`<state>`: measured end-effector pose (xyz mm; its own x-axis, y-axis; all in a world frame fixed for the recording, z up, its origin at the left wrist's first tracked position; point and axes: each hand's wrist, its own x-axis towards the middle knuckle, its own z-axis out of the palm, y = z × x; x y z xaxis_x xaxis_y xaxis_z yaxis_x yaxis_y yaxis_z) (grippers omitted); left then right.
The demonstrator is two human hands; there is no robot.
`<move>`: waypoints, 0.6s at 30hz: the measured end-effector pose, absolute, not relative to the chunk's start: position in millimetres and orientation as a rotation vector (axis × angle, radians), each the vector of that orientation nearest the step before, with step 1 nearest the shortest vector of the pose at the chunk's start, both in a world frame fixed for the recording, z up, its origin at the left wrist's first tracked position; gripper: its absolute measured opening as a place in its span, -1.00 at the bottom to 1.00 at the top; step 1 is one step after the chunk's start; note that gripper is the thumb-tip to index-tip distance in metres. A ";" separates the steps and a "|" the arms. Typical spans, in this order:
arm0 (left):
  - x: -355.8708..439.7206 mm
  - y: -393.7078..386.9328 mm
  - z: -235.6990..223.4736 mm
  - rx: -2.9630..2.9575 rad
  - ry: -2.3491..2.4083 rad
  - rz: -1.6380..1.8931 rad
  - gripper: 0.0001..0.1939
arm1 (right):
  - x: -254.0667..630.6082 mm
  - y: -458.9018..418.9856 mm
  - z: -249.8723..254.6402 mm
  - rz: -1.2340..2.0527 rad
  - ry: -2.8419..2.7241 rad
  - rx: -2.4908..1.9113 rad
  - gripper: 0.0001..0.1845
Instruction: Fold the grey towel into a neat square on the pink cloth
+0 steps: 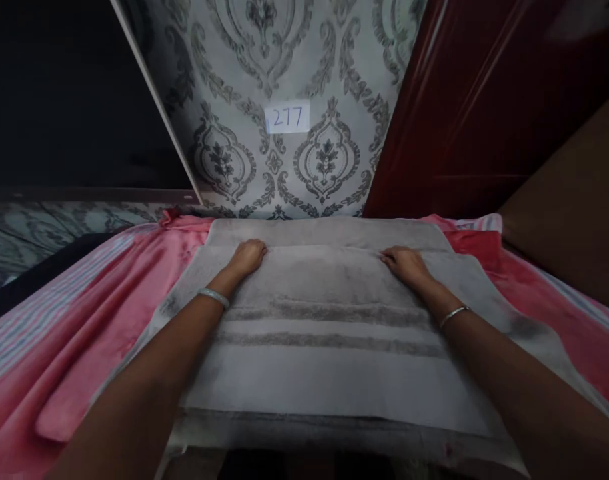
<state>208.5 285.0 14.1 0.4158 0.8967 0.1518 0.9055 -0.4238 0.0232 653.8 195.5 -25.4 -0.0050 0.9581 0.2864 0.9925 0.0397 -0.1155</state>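
A grey towel (pixel 334 283) with darker plush bands lies spread across the surface before me, its far part doubled so that an edge runs crosswise near the back. At the left end of that edge, my left hand (pixel 249 257) is closed, knuckles up, with the fingertips tucked out of sight against the cloth. My right hand (pixel 406 264) pinches the same edge farther right, thumb and fingers together. Between the hands the fabric lies fairly flat, with slight creases. A bracelet circles each wrist.
Beneath the towel, a pink cloth (pixel 154 267) and a striped cloth (pixel 59 300) show at the left; red fabric (pixel 477 250) shows at the right. Patterned wallpaper with a paper label (pixel 287 117) reading 277 rises behind. A dark screen (pixel 74 100) and a glossy red panel (pixel 464 100) flank it.
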 end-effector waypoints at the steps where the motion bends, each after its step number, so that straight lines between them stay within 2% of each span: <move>1: 207.6 289.6 16.6 -2.597 -1.664 -0.212 -0.69 | 656.2 198.6 -22.7 -0.177 -2.028 -2.029 -0.73; 6: 206.0 308.5 22.4 -2.604 -1.743 -0.240 -0.72 | 660.9 211.9 -19.3 -0.232 -1.892 -2.105 -0.71; 11: 211.1 301.3 -0.5 -2.545 -1.827 -0.307 -0.70 | 650.5 206.6 -43.2 -0.321 -1.843 -2.093 -0.62; 18: 210.1 296.4 -0.9 -2.659 -1.725 -0.453 -0.66 | 650.4 204.9 -44.0 -0.172 -1.975 -1.756 -0.62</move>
